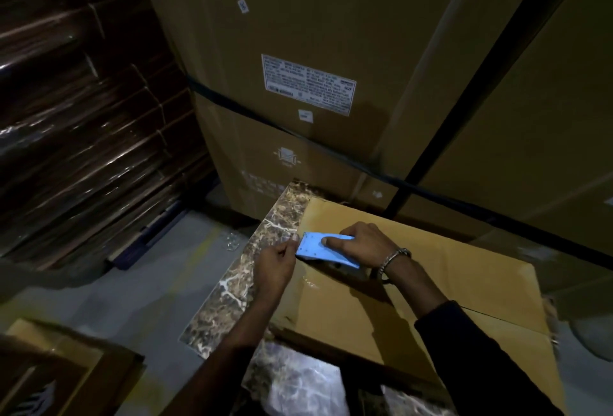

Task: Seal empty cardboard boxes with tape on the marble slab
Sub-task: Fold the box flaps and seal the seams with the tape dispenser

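Veined brown marble slab [232, 286] carries a flat, matte cardboard box [431, 283]. Right hand [361, 243] grasps a blue plastic tape dispenser [326, 250] at the box's left edge; left hand [275, 266] pinches glossy clear tape.

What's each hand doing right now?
Left hand: pinching the clear tape end at the brown cardboard box's edge.
Right hand: gripping the light blue plastic tape dispenser on the box.
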The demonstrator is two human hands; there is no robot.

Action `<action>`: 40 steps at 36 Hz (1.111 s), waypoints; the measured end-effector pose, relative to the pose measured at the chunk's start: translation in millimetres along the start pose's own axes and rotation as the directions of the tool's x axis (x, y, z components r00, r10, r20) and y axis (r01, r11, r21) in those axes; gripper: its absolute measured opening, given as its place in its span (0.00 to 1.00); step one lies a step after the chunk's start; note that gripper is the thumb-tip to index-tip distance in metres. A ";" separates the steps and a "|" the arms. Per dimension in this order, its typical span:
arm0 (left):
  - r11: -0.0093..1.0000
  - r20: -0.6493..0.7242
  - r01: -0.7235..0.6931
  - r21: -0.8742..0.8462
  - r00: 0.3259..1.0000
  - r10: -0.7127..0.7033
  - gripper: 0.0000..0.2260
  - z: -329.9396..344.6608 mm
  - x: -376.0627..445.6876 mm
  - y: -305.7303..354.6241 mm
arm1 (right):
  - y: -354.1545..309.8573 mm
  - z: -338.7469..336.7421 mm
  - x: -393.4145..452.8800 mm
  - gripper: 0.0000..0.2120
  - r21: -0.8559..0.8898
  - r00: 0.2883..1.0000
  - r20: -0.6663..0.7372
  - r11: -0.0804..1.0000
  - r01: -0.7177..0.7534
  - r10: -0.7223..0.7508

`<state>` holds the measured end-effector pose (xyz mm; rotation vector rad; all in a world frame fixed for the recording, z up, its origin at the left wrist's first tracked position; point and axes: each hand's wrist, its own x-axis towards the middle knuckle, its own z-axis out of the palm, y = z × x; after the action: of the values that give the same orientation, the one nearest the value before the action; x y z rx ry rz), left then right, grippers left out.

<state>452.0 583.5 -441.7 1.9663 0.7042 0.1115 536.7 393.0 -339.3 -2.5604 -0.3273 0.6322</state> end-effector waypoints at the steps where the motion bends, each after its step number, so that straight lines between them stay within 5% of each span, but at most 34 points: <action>1: 1.000 -0.013 -0.019 0.021 1.000 0.020 0.19 0.2 -0.1 -0.9 | 1.3 -1.9 -0.9 0.27 0.004 1.000 0.007 1.000 0.012 -0.012; 16: 0.945 -0.111 -0.122 0.303 0.980 0.163 0.30 2.7 -4.5 4.2 | 71.8 -28.5 -45.7 0.27 -0.061 0.998 0.038 0.997 0.055 -0.053; 21: 0.874 -0.183 -0.225 0.431 0.926 0.329 0.18 8.3 -21.8 7.9 | 60.4 -19.6 -40.3 0.25 -0.158 0.998 0.024 0.986 0.055 -0.052; 24: 0.803 -0.095 -0.327 0.499 0.900 0.425 0.25 16.5 -31.9 18.5 | 56.6 -22.6 -35.3 0.25 -0.157 0.999 0.035 0.987 0.027 -0.021; 29: 0.790 -0.010 -0.170 0.590 0.976 0.218 0.44 31.6 -47.1 35.0 | 57.1 -26.5 -29.6 0.24 -0.169 0.997 0.081 0.986 0.014 -0.001; 40: 0.709 0.030 -0.177 0.683 0.976 0.215 0.39 29.9 -46.4 38.9 | 90.1 -49.7 -42.0 0.26 -0.151 0.993 0.111 0.987 0.047 -0.030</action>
<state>441.3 523.0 -413.7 2.7683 0.6103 0.0291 534.9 282.2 -330.2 -2.6638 -0.4785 0.7607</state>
